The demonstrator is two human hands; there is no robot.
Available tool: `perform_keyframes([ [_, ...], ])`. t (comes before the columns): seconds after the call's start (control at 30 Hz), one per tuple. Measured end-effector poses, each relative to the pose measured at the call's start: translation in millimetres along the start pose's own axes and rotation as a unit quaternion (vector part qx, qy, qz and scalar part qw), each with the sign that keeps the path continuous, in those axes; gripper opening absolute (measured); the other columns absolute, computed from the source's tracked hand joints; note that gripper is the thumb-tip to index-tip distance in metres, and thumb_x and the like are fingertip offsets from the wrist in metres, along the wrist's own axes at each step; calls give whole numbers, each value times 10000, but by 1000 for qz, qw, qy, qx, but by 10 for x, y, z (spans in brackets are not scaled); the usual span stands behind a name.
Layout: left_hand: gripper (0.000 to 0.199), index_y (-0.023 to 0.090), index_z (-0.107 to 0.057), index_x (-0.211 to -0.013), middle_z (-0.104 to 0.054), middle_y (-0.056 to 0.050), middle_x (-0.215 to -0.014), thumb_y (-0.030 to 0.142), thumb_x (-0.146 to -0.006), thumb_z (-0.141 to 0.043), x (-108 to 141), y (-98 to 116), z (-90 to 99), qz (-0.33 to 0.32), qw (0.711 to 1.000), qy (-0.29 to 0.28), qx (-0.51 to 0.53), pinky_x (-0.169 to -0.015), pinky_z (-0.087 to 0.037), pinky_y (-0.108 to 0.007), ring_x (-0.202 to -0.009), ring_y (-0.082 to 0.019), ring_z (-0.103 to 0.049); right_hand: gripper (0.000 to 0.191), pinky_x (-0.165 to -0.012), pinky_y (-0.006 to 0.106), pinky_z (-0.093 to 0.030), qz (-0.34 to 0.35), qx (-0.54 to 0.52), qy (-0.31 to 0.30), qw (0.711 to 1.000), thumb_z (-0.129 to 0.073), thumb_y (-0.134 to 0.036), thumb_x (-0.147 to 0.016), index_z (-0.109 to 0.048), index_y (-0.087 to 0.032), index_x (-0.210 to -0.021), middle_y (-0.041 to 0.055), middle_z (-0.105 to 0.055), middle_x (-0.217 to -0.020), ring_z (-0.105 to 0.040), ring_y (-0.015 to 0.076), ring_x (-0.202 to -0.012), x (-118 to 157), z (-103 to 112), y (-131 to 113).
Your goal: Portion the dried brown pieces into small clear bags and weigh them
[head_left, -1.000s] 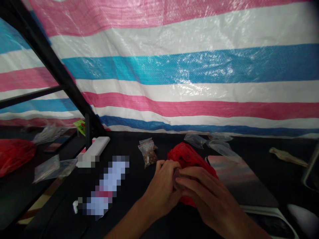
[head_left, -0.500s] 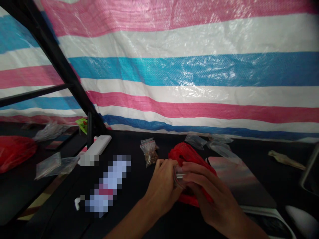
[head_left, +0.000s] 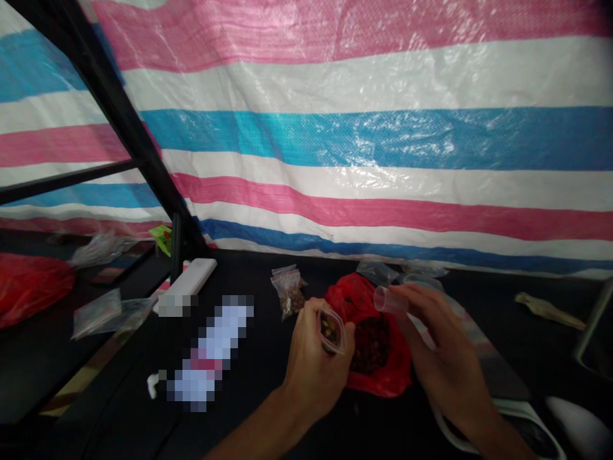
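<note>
Near the centre, my left hand point(head_left: 318, 367) is closed around a small clear zip bag point(head_left: 330, 330), its mouth held open toward me with brownish bits inside. My right hand point(head_left: 443, 351) grips a small translucent cup point(head_left: 390, 301), tilted with its rim toward the left. Between and behind the hands lies an open red plastic bag point(head_left: 397, 370) holding dark reddish-brown pieces. Beyond my left hand, filled zip bags point(head_left: 290, 295) with brown contents lie on the black table.
A white box point(head_left: 198, 278), a blurred-out packet point(head_left: 211, 358) and a white earbud point(head_left: 152, 386) lie to the left. Another red bag point(head_left: 31, 287) is at the far left. Clear bags point(head_left: 376, 273) lie at the back, and a silvery flat object point(head_left: 498, 361) sits right.
My right hand has moved right with the cup, away from the small bag in my left hand. The bag's mouth and the red bag's contents now show.
</note>
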State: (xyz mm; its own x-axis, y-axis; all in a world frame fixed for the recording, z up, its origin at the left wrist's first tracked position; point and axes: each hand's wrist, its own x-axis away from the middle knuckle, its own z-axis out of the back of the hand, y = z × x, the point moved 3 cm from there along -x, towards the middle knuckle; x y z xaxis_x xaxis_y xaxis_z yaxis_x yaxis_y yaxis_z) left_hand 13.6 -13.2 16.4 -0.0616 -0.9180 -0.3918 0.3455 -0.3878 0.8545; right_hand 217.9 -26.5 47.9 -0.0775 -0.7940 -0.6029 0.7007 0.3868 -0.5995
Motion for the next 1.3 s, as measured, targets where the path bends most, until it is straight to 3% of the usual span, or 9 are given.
perform_keyframes([
  [0.17,65,231,-551,-909,-627,-24,-886,206,-954,-590,-62,11,-17,-3,993,-57,-100,-737,-434,-348,-829,-215,-597,221,-1024,419,-529,12,15,-85,996,-550,-340,-1049,-680,-308,-1224,59,-669,-1271,-648,234,-1183,-1,-38,19],
  [0.33,56,232,-537,-937,-634,-20,-886,232,-977,-576,-127,-42,25,20,994,-41,-97,-737,-432,-344,-830,-215,-606,249,-1007,404,-548,89,5,-131,987,-585,-307,-1027,-667,-315,-1263,66,-691,-1260,-660,240,-1182,-4,66,-78],
  [0.5,68,233,-516,-984,-611,-18,-898,260,-992,-577,-138,-61,75,3,997,1,-73,-754,-444,-333,-851,-206,-594,302,-974,402,-567,120,48,-272,954,-510,-180,-1020,-695,-312,-1219,56,-713,-1270,-695,224,-1136,44,-46,-37],
  [0.63,75,231,-527,-1009,-604,-20,-916,267,-989,-590,-139,-49,102,-18,996,20,-86,-765,-448,-333,-864,-203,-590,387,-1011,461,-534,138,93,-262,951,-551,-125,-946,-689,-323,-1248,59,-674,-1340,-663,264,-1194,81,45,-51],
  [0.73,67,231,-520,-980,-594,-13,-892,252,-990,-583,-144,-7,109,-54,993,20,-102,-764,-442,-336,-840,-196,-578,298,-935,384,-548,126,62,-338,931,-598,-111,-886,-723,-304,-1076,39,-717,-1181,-690,239,-1080,167,137,-175],
  [0.8,60,228,-514,-961,-592,-12,-881,223,-986,-569,-145,23,109,-78,990,15,-120,-765,-437,-341,-828,-195,-568,265,-929,357,-537,82,47,-433,897,-608,-97,-860,-723,-295,-994,20,-733,-1112,-700,222,-1036,267,120,-238],
  [0.9,64,226,-509,-952,-598,-15,-882,194,-974,-560,-140,40,116,-90,987,12,-134,-761,-432,-345,-823,-197,-562,276,-910,370,-519,17,70,-487,871,-634,-74,-803,-710,-281,-969,7,-745,-1045,-705,235,-1010,381,33,-242],
  [1.13,82,228,-501,-939,-578,-7,-854,191,-978,-563,-158,30,131,-80,989,19,-121,-743,-416,-338,-804,-193,-540,199,-831,304,-532,46,64,-472,878,-596,-116,-910,-707,-281,-908,-9,-747,-959,-715,188,-921,378,4,-268],
  [1.3,185,226,-459,-967,-522,-16,-881,102,-909,-583,-89,104,120,-155,983,22,-99,-734,-398,-350,-805,-193,-501,213,-828,336,-574,137,134,-323,927,-526,-253,-1020,-709,-291,-1122,39,-763,-1061,-741,216,-952,231,75,-145],
])
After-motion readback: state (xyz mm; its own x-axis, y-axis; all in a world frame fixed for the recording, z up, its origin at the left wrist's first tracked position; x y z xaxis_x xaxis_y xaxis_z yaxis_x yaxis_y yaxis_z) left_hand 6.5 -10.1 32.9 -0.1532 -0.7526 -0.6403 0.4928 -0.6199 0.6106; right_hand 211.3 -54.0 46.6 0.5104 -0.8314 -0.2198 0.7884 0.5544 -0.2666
